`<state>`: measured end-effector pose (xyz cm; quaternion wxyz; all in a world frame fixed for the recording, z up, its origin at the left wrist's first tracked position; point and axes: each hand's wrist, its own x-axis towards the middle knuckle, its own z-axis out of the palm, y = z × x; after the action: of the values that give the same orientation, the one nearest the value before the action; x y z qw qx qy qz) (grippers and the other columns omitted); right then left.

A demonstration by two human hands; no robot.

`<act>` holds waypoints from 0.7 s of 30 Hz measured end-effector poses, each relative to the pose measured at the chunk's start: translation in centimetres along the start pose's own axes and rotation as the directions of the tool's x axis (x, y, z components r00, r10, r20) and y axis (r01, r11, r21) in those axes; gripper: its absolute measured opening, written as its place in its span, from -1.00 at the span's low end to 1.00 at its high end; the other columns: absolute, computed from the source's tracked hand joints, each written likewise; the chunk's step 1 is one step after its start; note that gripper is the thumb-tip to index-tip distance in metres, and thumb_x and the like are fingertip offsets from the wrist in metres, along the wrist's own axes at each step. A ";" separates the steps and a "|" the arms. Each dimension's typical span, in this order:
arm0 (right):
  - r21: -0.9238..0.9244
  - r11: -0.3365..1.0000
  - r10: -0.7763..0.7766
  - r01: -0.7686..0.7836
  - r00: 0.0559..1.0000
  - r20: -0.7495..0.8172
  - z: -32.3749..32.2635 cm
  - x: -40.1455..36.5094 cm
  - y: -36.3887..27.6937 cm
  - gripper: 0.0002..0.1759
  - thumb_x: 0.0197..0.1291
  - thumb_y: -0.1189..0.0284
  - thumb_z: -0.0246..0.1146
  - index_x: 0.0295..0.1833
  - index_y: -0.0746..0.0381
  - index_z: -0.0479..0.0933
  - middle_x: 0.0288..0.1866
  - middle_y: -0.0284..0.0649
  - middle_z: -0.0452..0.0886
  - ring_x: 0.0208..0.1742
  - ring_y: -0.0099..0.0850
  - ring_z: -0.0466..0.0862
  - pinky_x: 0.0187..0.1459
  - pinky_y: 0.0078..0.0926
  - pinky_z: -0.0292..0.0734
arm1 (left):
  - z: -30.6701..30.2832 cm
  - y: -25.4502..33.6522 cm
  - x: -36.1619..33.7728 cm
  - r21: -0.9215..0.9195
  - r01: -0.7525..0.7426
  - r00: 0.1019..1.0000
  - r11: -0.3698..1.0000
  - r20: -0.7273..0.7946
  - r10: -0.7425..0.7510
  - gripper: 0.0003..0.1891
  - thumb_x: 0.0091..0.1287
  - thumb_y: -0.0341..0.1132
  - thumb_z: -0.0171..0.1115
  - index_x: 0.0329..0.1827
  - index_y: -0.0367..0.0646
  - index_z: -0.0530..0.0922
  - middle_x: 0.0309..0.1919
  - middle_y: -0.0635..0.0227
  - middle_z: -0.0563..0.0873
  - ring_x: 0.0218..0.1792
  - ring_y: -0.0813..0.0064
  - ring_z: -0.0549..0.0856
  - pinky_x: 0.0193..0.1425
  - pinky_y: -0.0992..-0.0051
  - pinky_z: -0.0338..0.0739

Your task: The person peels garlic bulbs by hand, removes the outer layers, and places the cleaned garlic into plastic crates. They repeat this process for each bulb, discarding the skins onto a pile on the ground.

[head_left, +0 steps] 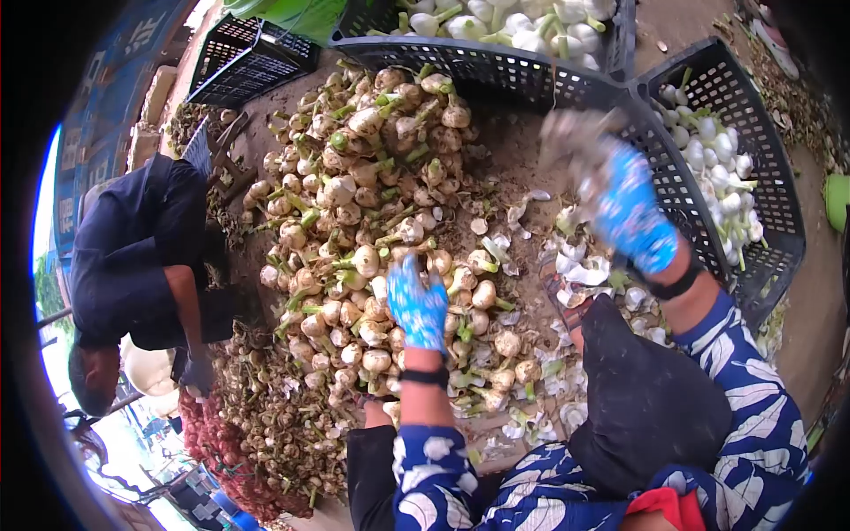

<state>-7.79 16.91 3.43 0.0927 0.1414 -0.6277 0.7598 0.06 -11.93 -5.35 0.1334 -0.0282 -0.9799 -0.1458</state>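
My left hand (418, 305), in a blue patterned glove, reaches onto a heap of garlic bulbs (341, 190) with soil-stained skins and green stem stubs. Its fingers look parted among the bulbs, and no bulb shows in its grasp. My right hand (630, 208), in a matching glove with dirty fingers, is raised beside the near wall of a black crate (677, 190). Motion smears its fingers, so whatever they may hold is hidden. Inside that crate lie peeled white garlic bulbs (708, 159).
Another black crate (496, 62) of white garlic stands at the top. Loose peelings (584, 270) litter the ground by my foot. At left, a person in dark clothes (142, 252) bends over a red mesh sack (235, 460). A black crate (252, 62) sits upper left.
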 end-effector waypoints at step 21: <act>-0.433 0.759 0.651 -0.486 0.576 0.494 2.6 -6.5 -0.2 -0.45 0.21 -0.01 0.13 -0.02 0.29 0.52 -0.18 0.04 0.62 -0.18 -0.13 0.63 -0.16 -0.28 0.50 | -6.9 11.2 0.1 -0.338 0.034 0.921 0.941 0.377 0.102 -0.20 -0.14 -0.20 0.50 0.18 -0.39 0.35 -0.12 -0.13 0.56 -0.10 -0.10 0.55 0.01 0.15 0.45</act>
<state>-1.37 14.59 1.89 -0.3523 0.1585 -0.7234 0.5723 2.76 -3.28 4.18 -0.0678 -0.0961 -0.9464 -0.3008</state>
